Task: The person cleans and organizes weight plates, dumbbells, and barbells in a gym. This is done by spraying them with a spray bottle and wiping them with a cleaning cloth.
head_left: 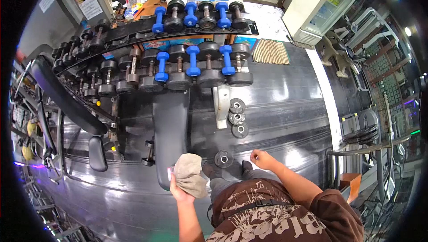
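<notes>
My left hand [180, 194] is closed on a beige cloth [189, 176], which hangs bunched over the near end of a black padded bench [170, 121]. My right hand [263, 159] is held in front of my body with its fingers curled; whether anything is in them I cannot make out. On the floor between my feet lies a black weight plate [224, 158]. Farther forward, several small weight plates [240, 129] lie in a row beside a pale metal post [221, 106]. A dumbbell [148, 153] rests on the floor left of the bench.
Ahead stands a two-tier rack [147, 35] of black and blue dumbbells [193, 60]. An incline bench [67, 95] is at the left. A glass-door fridge [323, 8] and a ribbed mat [271, 51] are at the back right. Gym machines [370, 130] line the right side.
</notes>
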A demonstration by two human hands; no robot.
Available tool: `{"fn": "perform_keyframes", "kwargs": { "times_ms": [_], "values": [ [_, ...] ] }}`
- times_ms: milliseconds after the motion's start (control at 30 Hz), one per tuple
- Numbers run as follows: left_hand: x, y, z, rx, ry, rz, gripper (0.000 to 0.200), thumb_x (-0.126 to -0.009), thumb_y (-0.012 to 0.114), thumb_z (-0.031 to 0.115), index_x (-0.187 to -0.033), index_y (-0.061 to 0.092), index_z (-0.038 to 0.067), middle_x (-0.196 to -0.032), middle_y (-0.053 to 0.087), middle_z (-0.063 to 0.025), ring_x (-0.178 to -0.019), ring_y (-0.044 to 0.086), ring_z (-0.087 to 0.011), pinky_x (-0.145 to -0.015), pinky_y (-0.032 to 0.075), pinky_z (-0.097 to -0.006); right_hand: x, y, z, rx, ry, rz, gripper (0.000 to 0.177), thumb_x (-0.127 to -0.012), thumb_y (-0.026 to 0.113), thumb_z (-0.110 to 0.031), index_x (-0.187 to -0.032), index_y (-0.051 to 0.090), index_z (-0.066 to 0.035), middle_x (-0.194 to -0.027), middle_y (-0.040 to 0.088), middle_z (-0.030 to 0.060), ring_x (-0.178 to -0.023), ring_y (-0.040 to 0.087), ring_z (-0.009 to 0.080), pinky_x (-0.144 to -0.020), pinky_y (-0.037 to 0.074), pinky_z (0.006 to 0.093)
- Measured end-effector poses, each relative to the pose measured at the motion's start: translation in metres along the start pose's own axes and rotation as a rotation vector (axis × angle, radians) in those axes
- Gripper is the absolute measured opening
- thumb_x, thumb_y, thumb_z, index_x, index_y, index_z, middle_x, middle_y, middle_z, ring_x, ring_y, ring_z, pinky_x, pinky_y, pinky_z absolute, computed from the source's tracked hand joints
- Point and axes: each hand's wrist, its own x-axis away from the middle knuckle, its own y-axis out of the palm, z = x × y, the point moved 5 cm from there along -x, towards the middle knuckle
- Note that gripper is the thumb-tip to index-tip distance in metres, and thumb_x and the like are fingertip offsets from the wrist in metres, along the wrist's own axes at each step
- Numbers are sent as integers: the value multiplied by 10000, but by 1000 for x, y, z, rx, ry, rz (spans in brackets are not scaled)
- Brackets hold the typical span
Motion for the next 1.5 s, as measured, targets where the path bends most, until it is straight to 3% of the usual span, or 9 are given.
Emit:
{"fn": "perform_keyframes", "kwargs": {
  "times_ms": [400,567,667,767,867,1033,1133,1300,1500],
  "values": [
    [27,-50,-174,-36,-41,239,608,-1002,465,484,-1362,526,-2,-1338,603,-175,-1213,589,-357,-1024,475,-498,16,-19,309,243,309,-81,207,-862,615,-223,-945,684,-47,-903,716,211,-898,689,399,-815,546,451],
    [-17,-100,-237,-35,-178,329,609,-991,508,462,-1389,494,2,-1359,582,-169,-1245,565,-350,-1049,459,-505,-24,-6,306,25,379,-41,191,-876,636,-201,-948,662,-27,-896,720,183,-854,703,342,-808,549,409],
    [-72,-170,-286,-73,-203,399,596,-971,550,455,-1377,512,20,-1340,597,-161,-1216,584,-345,-1018,481,-498,-49,59,309,-323,226,-117,195,-881,654,-183,-992,641,-22,-882,710,160,-831,703,292,-783,549,375],
    [-130,-224,-329,14,-108,398,580,-987,541,440,-1397,484,34,-1360,576,-157,-1234,575,-334,-1023,481,-497,-88,124,280,-216,209,-258,190,-883,665,-151,-1017,619,-25,-847,698,128,-797,695,246,-751,542,347],
    [-167,-282,-358,103,-37,393,583,-1005,518,439,-1420,451,35,-1379,555,-156,-1246,566,-330,-1023,484,-494,-138,215,322,-59,294,-401,155,-916,637,-124,-1046,608,-45,-880,672,48,-803,637,170,-777,514,304],
    [-195,-380,-389,0,-109,429,636,-996,509,482,-1440,423,35,-1391,540,-150,-1258,550,-321,-1015,479,-492,-210,321,344,-264,294,-285,249,-932,693,-228,-1024,600,-17,-838,659,95,-797,661,210,-772,535,338],
    [-201,-427,-402,43,-166,419,652,-1005,497,482,-1440,406,4,-1408,520,-158,-1266,541,-329,-1042,457,-495,-218,375,350,-465,353,-383,242,-916,706,-182,-1046,609,-2,-1020,629,157,-922,660,248,-842,530,345],
    [-216,-455,-392,9,-18,608,638,-1008,499,471,-1446,404,18,-1412,514,-159,-1280,530,-329,-1051,451,-498,-256,440,408,-141,9,-290,189,-850,661,-22,-1034,621,-1,-1014,630,202,-956,663,358,-831,544,415],
    [-224,-467,-373,-61,91,681,633,-1009,489,472,-1452,403,28,-1432,502,-147,-1310,511,-325,-1073,436,-500,-321,498,446,512,-197,-291,649,-853,726,-232,-1393,444,-8,-1422,471,181,-1320,477,329,-1102,388,452]
  ]
}}
